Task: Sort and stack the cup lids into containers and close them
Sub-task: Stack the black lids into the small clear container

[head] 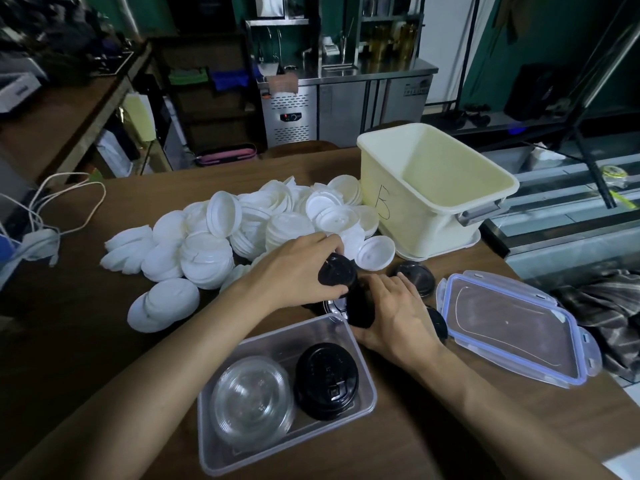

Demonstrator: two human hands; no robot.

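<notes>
A stack of black cup lids (341,277) lies on its side between both hands, just beyond the clear plastic container (363,362). My left hand (298,268) grips its far end and my right hand (394,313) grips its near end. Inside the container sit a stack of clear lids (251,396) on the left and a stack of black lids (325,379) on the right. A big heap of white lids (242,230) covers the table behind. Loose black lids (414,275) lie to the right of my hands.
A cream bin marked "B" (433,188) stands empty at the back right. The container's clear snap lid (512,323) with blue trim lies flat on the right. A striped cloth (609,306) sits at the right table edge; white cables (52,209) at the left.
</notes>
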